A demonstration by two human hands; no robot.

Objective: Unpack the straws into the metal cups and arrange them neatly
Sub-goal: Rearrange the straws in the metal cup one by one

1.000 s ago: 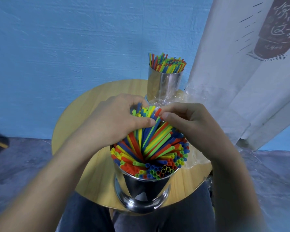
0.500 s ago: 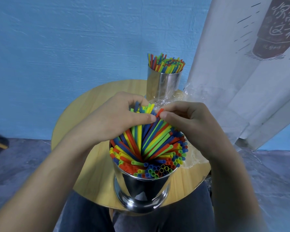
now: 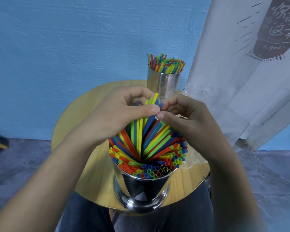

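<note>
Left hand and right hand pinching raised straws, tips partly hidden by grip, far cup partly behind hands

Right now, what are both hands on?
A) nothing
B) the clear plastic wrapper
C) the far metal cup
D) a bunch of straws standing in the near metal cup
D: the left hand and right hand pinch the tops of the bunch of straws that fans up out of the near cup, while the far cup stands apart behind them.
</note>
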